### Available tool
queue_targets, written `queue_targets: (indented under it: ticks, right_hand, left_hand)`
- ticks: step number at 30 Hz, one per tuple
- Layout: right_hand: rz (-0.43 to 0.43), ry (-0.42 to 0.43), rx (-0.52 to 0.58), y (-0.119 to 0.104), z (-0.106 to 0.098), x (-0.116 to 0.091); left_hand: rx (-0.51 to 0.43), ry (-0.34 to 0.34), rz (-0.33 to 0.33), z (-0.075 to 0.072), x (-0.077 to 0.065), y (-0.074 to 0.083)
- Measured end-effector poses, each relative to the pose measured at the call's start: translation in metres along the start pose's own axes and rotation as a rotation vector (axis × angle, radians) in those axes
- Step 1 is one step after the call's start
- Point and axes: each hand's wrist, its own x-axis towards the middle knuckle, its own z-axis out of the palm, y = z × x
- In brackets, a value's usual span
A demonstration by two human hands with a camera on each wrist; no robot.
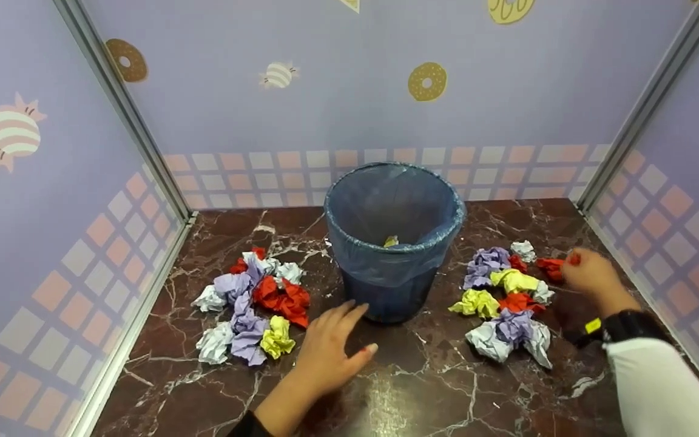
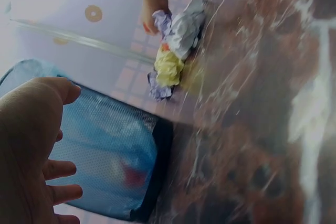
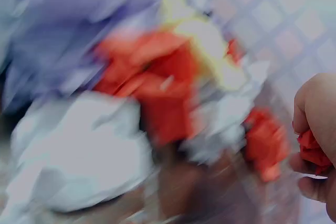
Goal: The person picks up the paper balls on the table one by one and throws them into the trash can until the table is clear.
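Closest to the person, a wide strip of the worktop (image 1: pixel 404 388) lies open between the two arms, up to the foot of the bin (image 1: pixel 380 297). Of the two hands, the left hand (image 1: pixel 328 346) is released, with its fingers extended towards the bin; whether the fingertips touch it, I cannot tell. The right hand (image 1: pixel 592 276) is close to the right edge of the worktop and grasps a red paper ball (image 3: pixel 313 150). Another red ball (image 1: pixel 548 268) lies just beside this hand, at the border of the right heap (image 1: pixel 513 280). In this place the room for moving is rather narrow, because the right wall (image 1: pixel 680 200) stands near.

The right heap and the left heap (image 1: pixel 243 312) consist of crumpled paper in white, purple, yellow and red. Between each heap and the bin there remains a narrow passage. The bin stands upright in the middle, towards the back, with its round mouth upward. A bluish bag (image 1: pixel 361 264) covers its rim, and a small yellowish piece (image 1: pixel 391 241) is visible inside.

The worktop surface is dark red-brown with white veins, and it shines at the front. Along its left edge runs a pale rail (image 1: pixel 108 376). Farthest, the purple back wall (image 1: pixel 349 109) carries pink and white squares below, and drawings of doughnuts and sweets above.
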Motion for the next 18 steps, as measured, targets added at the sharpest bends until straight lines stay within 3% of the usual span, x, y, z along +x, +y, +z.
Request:
queue_targets:
  ticks: [5, 9, 13, 18]
  right_hand:
    - [-0.009, -0.013, 0.102, -0.043, -0.039, 0.014]
    - [-0.035, -0.015, 0.100, -0.081, -0.067, 0.022]
    - [-0.117, 0.009, -0.013, -0.116, -0.089, 0.031]
    - [-0.265, 0.119, -0.125, -0.162, -0.104, 0.039]
  left_hand:
    - [0.004, 0.024, -0.068, -0.010, 0.005, -0.014]
    - [0.027, 0.070, -0.116, -0.020, 0.006, -0.029]
    - [0.049, 0.113, -0.153, -0.030, 0.006, -0.045]
    - [0.065, 0.153, -0.191, -0.044, 0.005, -0.066]
